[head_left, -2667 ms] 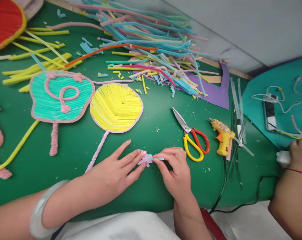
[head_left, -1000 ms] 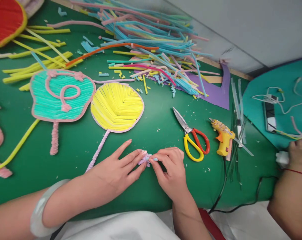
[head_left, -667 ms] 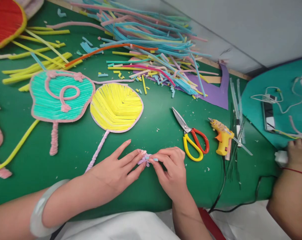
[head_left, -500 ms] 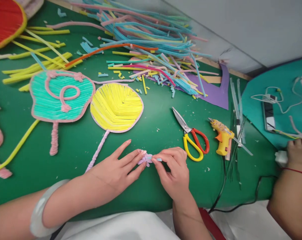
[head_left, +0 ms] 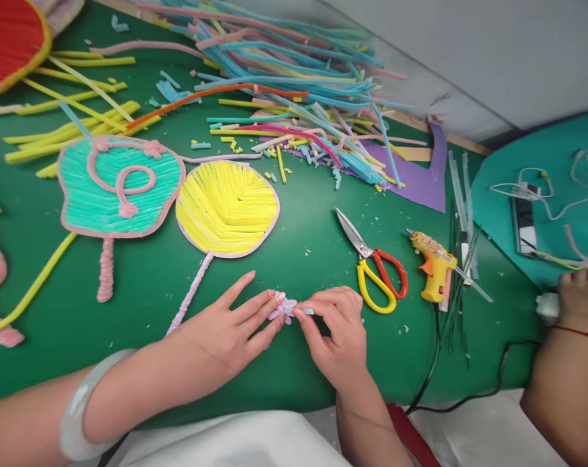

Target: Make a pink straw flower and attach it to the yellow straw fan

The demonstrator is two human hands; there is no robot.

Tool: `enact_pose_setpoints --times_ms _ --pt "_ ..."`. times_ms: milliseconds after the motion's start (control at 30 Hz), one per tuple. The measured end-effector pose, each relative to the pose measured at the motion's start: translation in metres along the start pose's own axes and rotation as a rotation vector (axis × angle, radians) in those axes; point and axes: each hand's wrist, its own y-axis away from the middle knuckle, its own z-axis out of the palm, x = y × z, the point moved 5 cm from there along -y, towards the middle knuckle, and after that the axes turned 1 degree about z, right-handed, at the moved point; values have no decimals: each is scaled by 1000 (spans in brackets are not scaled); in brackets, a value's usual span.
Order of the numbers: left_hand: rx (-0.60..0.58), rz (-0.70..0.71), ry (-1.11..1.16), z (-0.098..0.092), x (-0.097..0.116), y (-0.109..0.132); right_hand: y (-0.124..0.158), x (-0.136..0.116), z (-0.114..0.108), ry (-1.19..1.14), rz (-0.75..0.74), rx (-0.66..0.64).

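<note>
A small purple pipe-cleaner flower (head_left: pixel 286 316) is held at the fingertips of my left hand (head_left: pixel 230 331), whose forefinger sticks out. My right hand (head_left: pixel 336 331) pinches a short light blue pipe-cleaner piece (head_left: pixel 308 312) between thumb and forefinger, its other end against the flower's middle. Just above my left wrist lies a yellow round lollipop shape (head_left: pixel 228 211) with a lilac rim and a twisted stick. To its left is a turquoise shape (head_left: pixel 123 214) with a pink rim and swirl. Scissors (head_left: pixel 369 259) with one yellow and one red handle lie right of my right hand.
A yellow glue gun (head_left: pixel 434 266) lies on the green table (head_left: pixel 303 227), its black cord running off the front edge. Loose pipe cleaners (head_left: pixel 284 58) are heaped at the back near purple foam (head_left: pixel 420 178). Another person's hand (head_left: pixel 583 295) rests at the right edge.
My right hand has shifted very slightly left with the blue piece. Otherwise the hands and table look the same.
</note>
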Motion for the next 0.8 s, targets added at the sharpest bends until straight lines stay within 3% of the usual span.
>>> enact_pose_setpoints --times_ms 800 --pt "-3 10 -19 3 1 2 1 0 1 -11 -21 19"
